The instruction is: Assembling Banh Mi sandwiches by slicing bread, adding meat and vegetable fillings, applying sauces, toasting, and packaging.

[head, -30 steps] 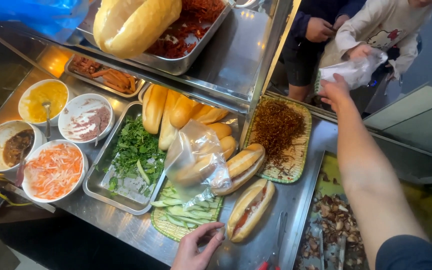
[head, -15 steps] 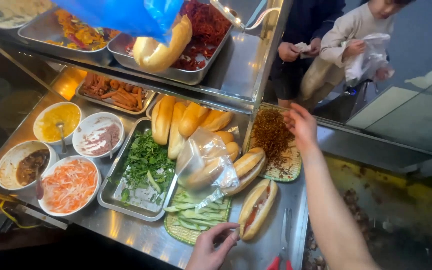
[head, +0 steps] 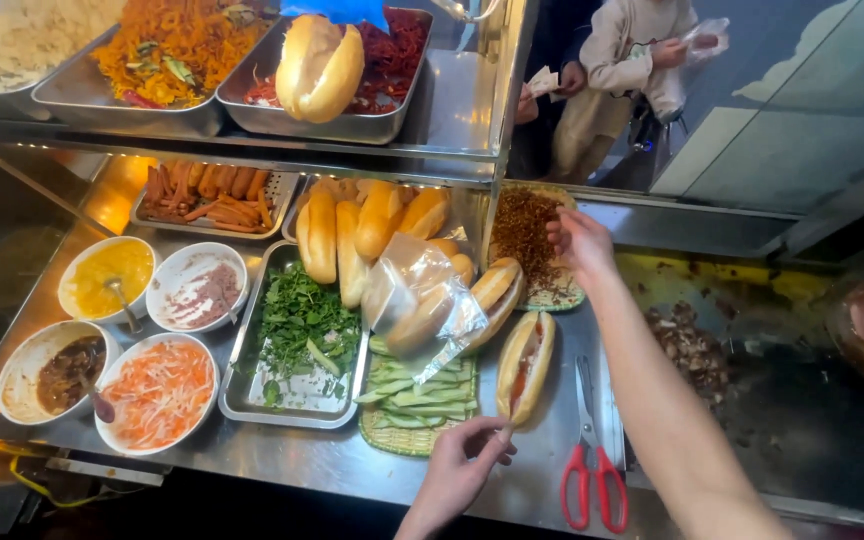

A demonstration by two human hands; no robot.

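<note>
At the near edge of the shiny steel tabletop (head: 282,455), the left hand (head: 460,470) curls its fingers (head: 487,440) loosely together, the tips touching the near end of a split baguette sandwich (head: 525,365). The crusty, golden roll lies with its long axis running near to far, tilted slightly right at the far end, its cut side up showing a reddish filling. Just right of it lie red-handled scissors (head: 592,462), blades pointing far. To the left, sliced cucumber rests on a round woven tray (head: 414,412). Farther off, the right hand (head: 579,240) hovers with fingers bent and slightly spread over a woven tray of dark, stringy shredded topping (head: 524,232), fingertips close to it; contact is unclear.
</note>
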